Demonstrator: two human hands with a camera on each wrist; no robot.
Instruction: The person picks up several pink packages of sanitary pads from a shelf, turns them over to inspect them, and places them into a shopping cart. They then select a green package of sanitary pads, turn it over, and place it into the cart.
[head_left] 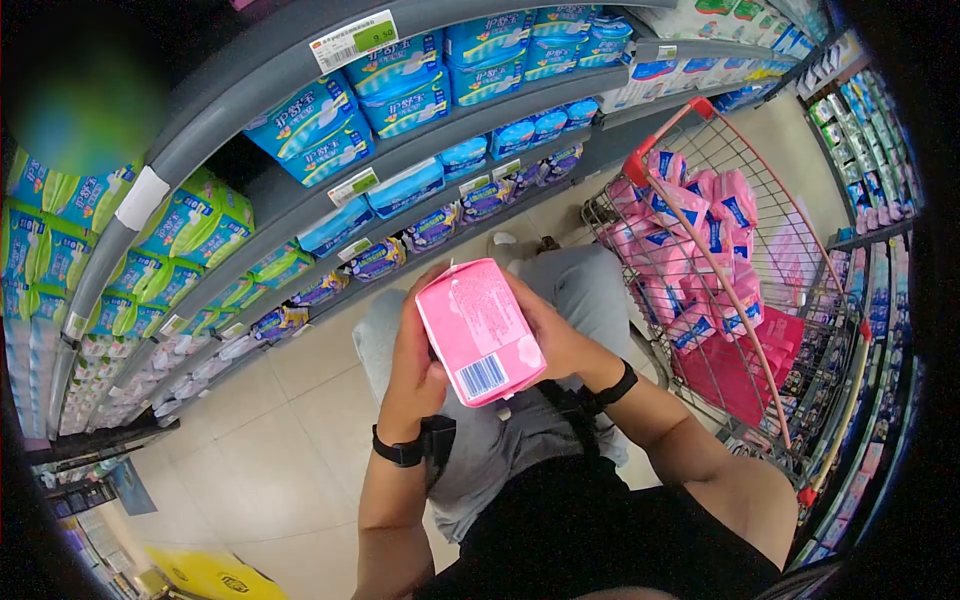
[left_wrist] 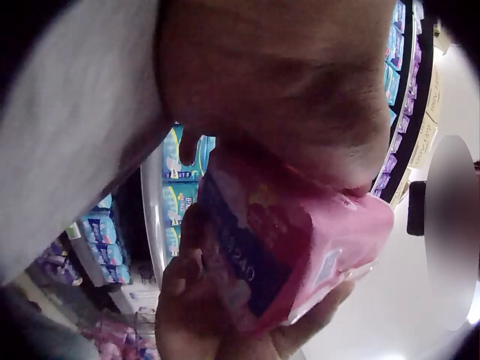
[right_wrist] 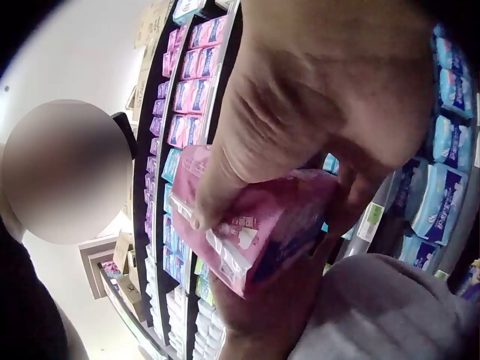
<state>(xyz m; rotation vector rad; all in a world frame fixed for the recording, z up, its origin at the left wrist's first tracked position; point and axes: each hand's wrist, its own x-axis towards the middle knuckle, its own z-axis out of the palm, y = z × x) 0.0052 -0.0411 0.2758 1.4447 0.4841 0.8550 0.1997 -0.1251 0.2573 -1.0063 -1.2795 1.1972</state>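
Note:
A pink pack of sanitary pads (head_left: 480,330) is held up in front of the lap, its printed side with a barcode facing up in the head view. My left hand (head_left: 412,355) grips its left side, and my right hand (head_left: 560,338) grips the right side. In the left wrist view the pack (left_wrist: 262,240) shows a dark blue label, with the right hand (left_wrist: 187,300) around its lower end. The right wrist view has the right thumb (right_wrist: 217,187) lying across the pack (right_wrist: 262,225), near a whitish flap at its edge.
To the right stands a wire shopping cart (head_left: 745,210) with red trim, loaded with several pink packs (head_left: 690,225). A shelf (head_left: 420,140) with blue, green and purple packs curves along the front and left. Tiled floor (head_left: 260,420) lies to the left of the legs.

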